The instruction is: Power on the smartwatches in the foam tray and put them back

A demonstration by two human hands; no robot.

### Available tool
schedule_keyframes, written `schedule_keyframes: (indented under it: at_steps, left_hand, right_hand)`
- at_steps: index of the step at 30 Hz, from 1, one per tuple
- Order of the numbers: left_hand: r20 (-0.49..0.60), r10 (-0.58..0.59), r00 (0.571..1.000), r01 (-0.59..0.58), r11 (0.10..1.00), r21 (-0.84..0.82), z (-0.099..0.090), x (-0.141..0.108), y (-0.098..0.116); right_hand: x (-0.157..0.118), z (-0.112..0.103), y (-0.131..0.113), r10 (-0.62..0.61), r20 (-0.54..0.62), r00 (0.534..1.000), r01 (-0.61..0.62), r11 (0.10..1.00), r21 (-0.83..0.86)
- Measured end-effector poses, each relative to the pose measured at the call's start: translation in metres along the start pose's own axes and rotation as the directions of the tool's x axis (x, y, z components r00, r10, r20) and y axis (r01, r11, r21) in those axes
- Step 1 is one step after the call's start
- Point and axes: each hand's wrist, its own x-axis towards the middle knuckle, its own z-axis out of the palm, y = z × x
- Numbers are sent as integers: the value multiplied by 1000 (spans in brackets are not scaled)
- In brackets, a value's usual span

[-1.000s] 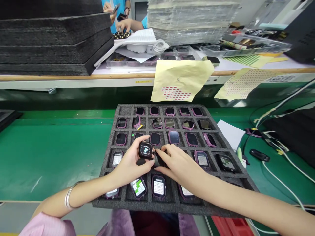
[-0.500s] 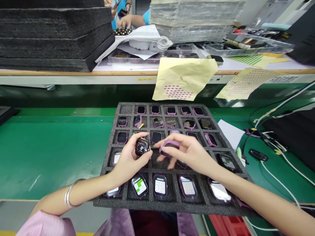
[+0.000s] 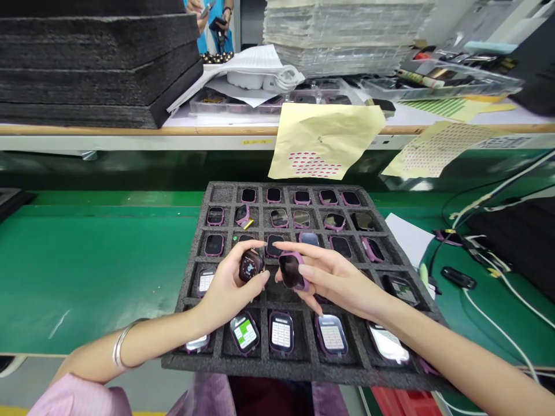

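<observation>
Black watch (image 3: 250,266), rounded-square, glossy glass, dial lit, clamped between thumb and fingers of left hand (image 3: 236,271). Purple watch (image 3: 292,270), dark glass face, smooth purple frame, screen unlit, gripped by right hand (image 3: 332,271), thumb at frame edge, other fingers spread. Both watches held just above middle of tray (image 3: 255,365), close together but apart, the purple one tilted.

Tray: dark grey foam, grainy, cut into square-cornered pockets. Purple-framed watches seated in most pockets, dark faces in far rows, several lit white grids in near rows, one grid partly green (image 3: 245,333). Back left corner pocket empty. Small yellow strip (image 3: 248,223) seen by a tilted watch in second row from back. Tray set on smooth, shiny green bench (image 3: 87,266).

White paper (image 3: 405,237) partly seen beside tray on right; small glossy black device (image 3: 458,277) with white cable further right. Creased yellow sheet (image 3: 325,138), red-marked, hung from shelf (image 3: 130,141); second yellow sheet (image 3: 433,147) to its right. On shelf: thick rough black foam stack (image 3: 87,69), loose papers, white plug with coiled cable (image 3: 284,80), clear plastic stack (image 3: 347,34). Person in blue (image 3: 212,40) partly visible behind.
</observation>
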Motion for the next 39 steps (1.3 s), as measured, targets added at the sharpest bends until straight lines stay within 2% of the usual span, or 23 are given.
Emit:
schedule_keyframes:
  at_steps: [5, 9, 15, 19, 24, 35, 39]
  left_hand:
    - [-8, 12, 1000, -12, 1000, 29, 0, -1, 0]
    - [-2, 25, 1000, -25, 999, 47, -1, -1, 0]
    - [92, 6, 996, -16, 993, 116, 0, -2, 0]
    - [80, 26, 996, -36, 990, 135, 0, -3, 1]
    - [58, 115, 992, -123, 980, 159, -3, -5, 2]
    - [61, 70, 996, -77, 988, 130, -3, -2, 3]
    - [76, 87, 993, -95, 990, 106, -3, 2, 5]
  right_hand:
    - [0, -3, -3, 33, 53, 998, -38, 995, 94]
    - [1, -5, -3, 54, 86, 995, -62, 994, 89]
    - [-1, -4, 0, 52, 53, 997, -56, 997, 58]
    - [-1, -2, 1, 40, 52, 998, -43, 998, 53]
    - [-2, 0, 1, 47, 26, 999, -47, 999, 13]
    - [-4, 2, 0, 22, -34, 999, -23, 999, -23]
    - [-8, -3, 5, 37, -119, 992, -48, 995, -89]
